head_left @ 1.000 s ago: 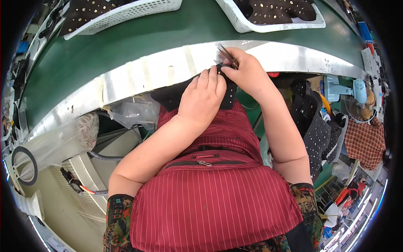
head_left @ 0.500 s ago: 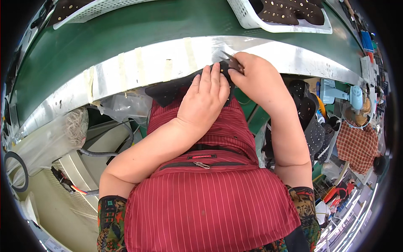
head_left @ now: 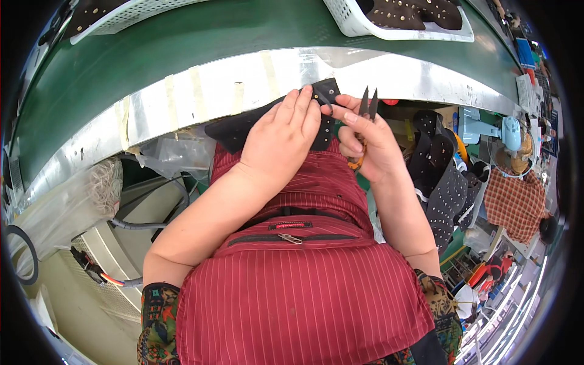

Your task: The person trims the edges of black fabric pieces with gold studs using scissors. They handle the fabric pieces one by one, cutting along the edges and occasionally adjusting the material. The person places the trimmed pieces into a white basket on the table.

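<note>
Black studded piece (head_left: pixel 325 97) sits at the metal edge (head_left: pixel 201 91) of the green belt | left hand (head_left: pixel 280 143) covers it, fingers pressing | right hand (head_left: pixel 365 143) grips small snips (head_left: pixel 367 104) | white basket (head_left: pixel 395 30) behind | fan (head_left: pixel 511 131) right.

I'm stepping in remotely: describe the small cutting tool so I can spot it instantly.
Start at the curved metal edge of the green conveyor belt. Just below it, the right hand holds thread snips beside the black studded piece. Their twin dark blades point up, and an orange handle shows under the fingers.
</note>
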Action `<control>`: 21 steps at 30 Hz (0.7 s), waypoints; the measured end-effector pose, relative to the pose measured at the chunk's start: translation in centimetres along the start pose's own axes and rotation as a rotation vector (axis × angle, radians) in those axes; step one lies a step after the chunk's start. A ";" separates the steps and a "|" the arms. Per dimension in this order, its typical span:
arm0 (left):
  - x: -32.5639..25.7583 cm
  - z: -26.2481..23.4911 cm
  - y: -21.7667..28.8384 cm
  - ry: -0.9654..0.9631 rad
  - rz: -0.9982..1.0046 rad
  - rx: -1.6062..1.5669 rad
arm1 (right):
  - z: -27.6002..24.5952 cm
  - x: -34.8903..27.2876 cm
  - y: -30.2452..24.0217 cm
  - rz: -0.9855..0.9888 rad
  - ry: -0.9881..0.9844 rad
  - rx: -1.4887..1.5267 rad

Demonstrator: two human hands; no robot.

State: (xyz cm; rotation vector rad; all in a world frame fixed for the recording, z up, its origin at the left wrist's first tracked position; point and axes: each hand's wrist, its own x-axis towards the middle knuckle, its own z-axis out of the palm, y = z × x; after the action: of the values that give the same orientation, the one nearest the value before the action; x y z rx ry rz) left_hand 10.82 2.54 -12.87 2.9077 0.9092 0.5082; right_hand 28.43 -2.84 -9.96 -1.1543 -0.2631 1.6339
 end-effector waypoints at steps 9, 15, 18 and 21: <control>0.4 -1.4 -0.9 -0.077 0.017 -0.104 | -0.8 -0.6 3.1 0.240 -0.180 -0.294; 0.2 -1.0 -0.6 -0.073 0.018 -0.052 | -1.2 -1.6 -0.2 -0.121 -0.022 -0.904; 0.2 -1.2 -0.3 -0.095 0.006 -0.036 | -1.4 -0.7 -3.7 -0.348 0.070 -1.013; 0.3 -1.1 -0.2 -0.111 0.009 -0.015 | -1.1 -0.1 -6.0 -0.612 0.293 -1.635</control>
State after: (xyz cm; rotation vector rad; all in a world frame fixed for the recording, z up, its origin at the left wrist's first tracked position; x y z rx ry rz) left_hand 10.59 2.87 -11.74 2.8944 0.8736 0.3487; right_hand 32.96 -0.89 -6.45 -2.0967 -1.7471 0.4231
